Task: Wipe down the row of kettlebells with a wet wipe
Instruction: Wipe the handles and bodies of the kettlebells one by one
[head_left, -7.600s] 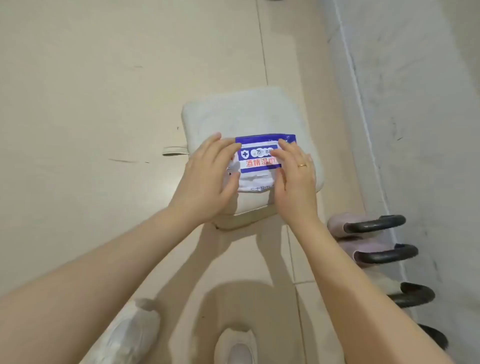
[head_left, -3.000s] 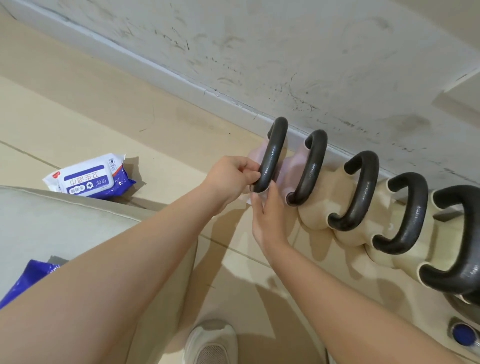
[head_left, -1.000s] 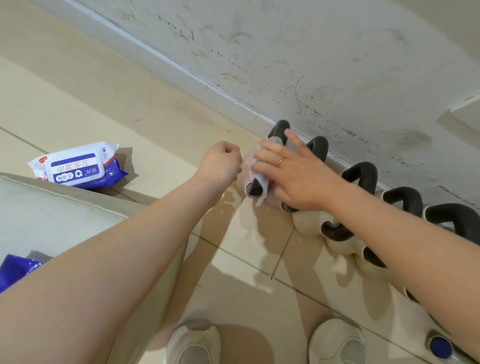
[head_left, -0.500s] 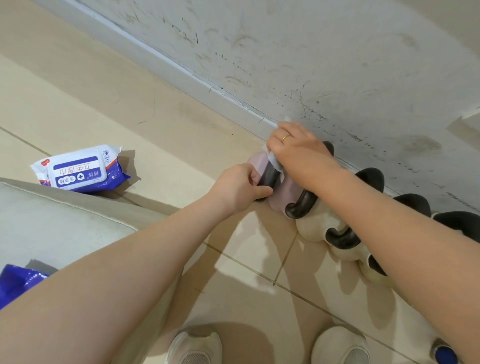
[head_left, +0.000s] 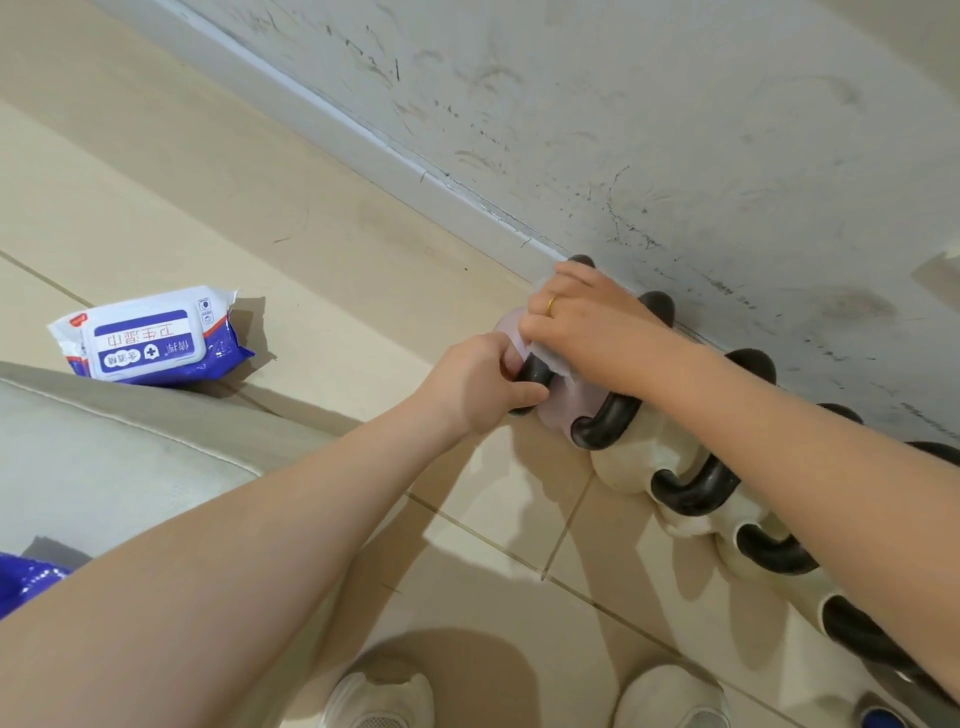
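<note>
A row of kettlebells with black handles stands along the wall's foot. The leftmost one, the pink kettlebell (head_left: 511, 327), is mostly covered by my hands. My left hand (head_left: 483, 382) pinches the near end of its black handle (head_left: 532, 376). My right hand (head_left: 587, 327) lies over the top of that handle and presses a white wet wipe (head_left: 558, 366) against it. A second pink kettlebell (head_left: 563, 415) and several cream kettlebells (head_left: 631, 462) follow to the right, partly hidden under my right forearm.
A blue-and-white wet wipe pack (head_left: 148, 343) lies on the tiled floor at left. A beige cushion (head_left: 104, 457) fills the lower left, with a blue packet (head_left: 26, 579) on it. My two white shoes (head_left: 384, 696) show at the bottom. The scuffed wall (head_left: 675, 130) runs behind the row.
My right hand with the wipe has slid from the far top of the first handle down toward its near side. My left hand keeps its hold on the handle's near end.
</note>
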